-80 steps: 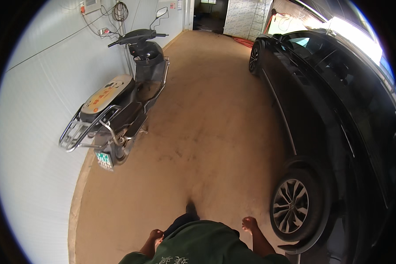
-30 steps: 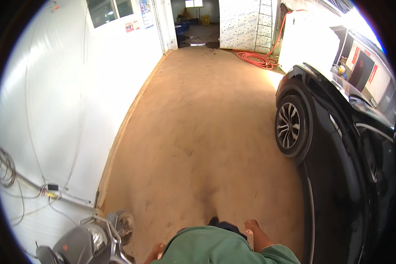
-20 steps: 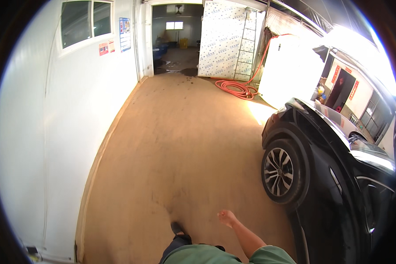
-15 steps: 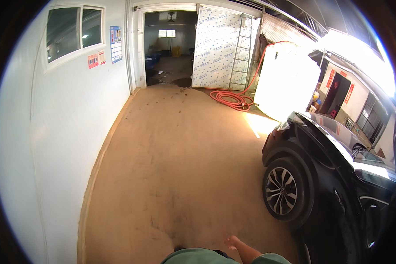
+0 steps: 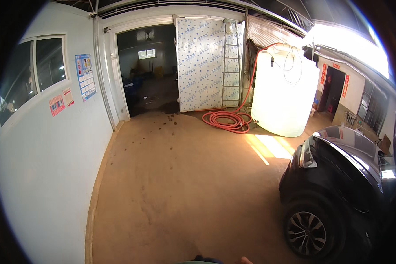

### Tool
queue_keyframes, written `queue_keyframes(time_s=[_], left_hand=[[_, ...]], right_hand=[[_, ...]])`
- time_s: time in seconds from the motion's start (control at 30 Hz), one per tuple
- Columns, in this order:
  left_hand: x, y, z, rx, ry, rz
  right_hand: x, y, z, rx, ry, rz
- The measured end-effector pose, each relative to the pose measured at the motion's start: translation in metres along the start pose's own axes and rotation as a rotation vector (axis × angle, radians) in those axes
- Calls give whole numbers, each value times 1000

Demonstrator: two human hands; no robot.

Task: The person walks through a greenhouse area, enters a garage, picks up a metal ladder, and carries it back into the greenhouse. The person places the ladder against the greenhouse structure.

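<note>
A small part of my right hand (image 5: 245,260) shows at the bottom edge, over the bare brown floor (image 5: 185,207). Its fingers are mostly cut off by the frame, so I cannot tell whether it is open or closed, or whether it holds anything. Nearest to that side stands a dark car (image 5: 339,176), its front wheel (image 5: 306,233) at the lower right, apart from the hand. My left hand is out of view.
A pale wall (image 5: 53,176) with a window runs along the left. Ahead are a dark doorway (image 5: 149,79), a patterned sliding door panel (image 5: 202,66) and a ladder (image 5: 231,75). A coiled red hose (image 5: 226,122) lies beside a large whitish tank (image 5: 284,97).
The doorway, hose and tank look nearer, and the car has shifted lower and rightward in view. My right forearm has dropped out, leaving only a bit of the hand.
</note>
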State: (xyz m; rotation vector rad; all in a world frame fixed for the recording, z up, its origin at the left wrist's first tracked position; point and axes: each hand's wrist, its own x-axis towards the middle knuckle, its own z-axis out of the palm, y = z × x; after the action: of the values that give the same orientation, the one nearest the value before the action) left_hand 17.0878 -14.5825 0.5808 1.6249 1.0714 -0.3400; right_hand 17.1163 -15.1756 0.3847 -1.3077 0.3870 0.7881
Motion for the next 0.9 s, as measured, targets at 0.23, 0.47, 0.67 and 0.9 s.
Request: queue_keyframes(time_s=[0.23,0.47,0.67,0.9], left_hand=[[102,102,53,74,-126,-71],[281,271,92,141,-179,-55],[416,547,108,292,-264,143],[616,782,194,182,-191,336]], right_hand=[[277,-311,32,-501,-31,-141],[382,-486,62,-684,332,-145],[417,-501,28,-1179,99,308],[543,-576,-7,-1122,68,260]])
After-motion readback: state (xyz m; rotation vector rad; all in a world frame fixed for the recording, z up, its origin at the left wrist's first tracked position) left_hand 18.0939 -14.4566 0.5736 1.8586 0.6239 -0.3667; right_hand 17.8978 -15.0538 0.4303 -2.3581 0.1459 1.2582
